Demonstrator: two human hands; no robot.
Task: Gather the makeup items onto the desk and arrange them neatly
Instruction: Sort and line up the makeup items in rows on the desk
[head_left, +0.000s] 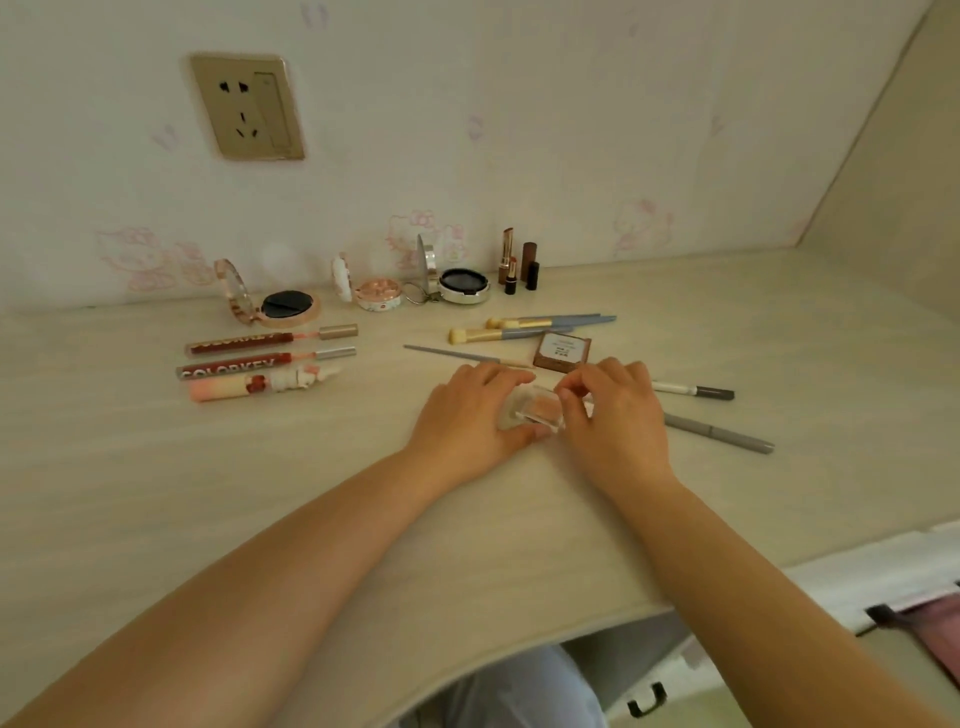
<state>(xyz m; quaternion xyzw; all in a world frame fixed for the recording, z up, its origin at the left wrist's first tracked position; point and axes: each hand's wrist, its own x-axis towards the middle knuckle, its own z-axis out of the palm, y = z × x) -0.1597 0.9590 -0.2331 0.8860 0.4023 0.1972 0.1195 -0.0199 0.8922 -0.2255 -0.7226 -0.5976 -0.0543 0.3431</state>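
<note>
I am gripping the clear compact (535, 413) between my left hand (470, 415) and right hand (615, 410), its long axis running nine to three; the brown palette (562, 352) is lying at twelve.

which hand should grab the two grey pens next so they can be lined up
Right, probably. The two grey pens lie just beyond the right hand, on its outer side. The left hand would have to cross over the small clear case both hands hold.

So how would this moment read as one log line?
stage: arranging | left hand: on clear case | right hand: on case | case: on desk | brushes: untouched
</note>
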